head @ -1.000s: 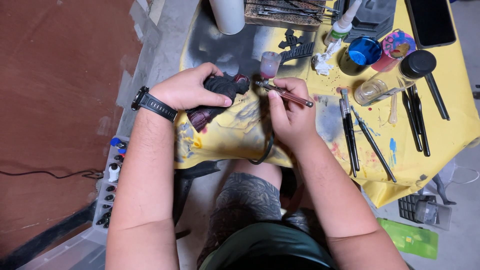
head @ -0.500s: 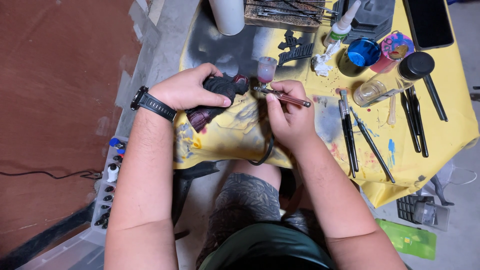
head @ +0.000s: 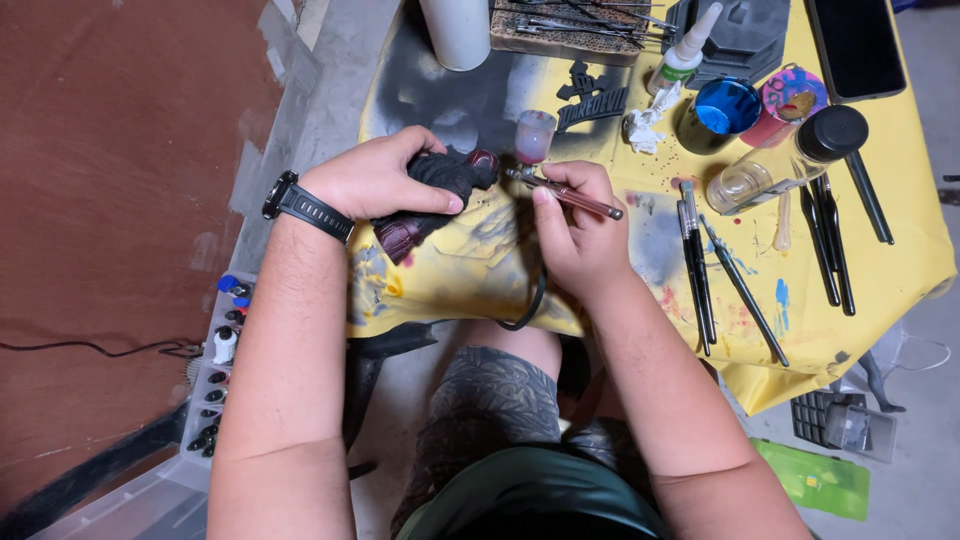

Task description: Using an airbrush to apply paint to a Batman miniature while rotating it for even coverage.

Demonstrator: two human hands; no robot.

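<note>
Gripping dark figurine (head: 432,195) in left hand (head: 375,180), airbrush (head: 560,188) in right hand (head: 580,235)

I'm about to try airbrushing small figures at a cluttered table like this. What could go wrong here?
Spray may well hit the left hand, whose fingers wrap the dark figure close to the airbrush tip. The right hand might also drag the hose into the loose brushes beside it.

Yellow tablecloth (head: 480,270), blk/maroon figurine (head: 430,195), prob. pink cup (head: 535,135)
</note>
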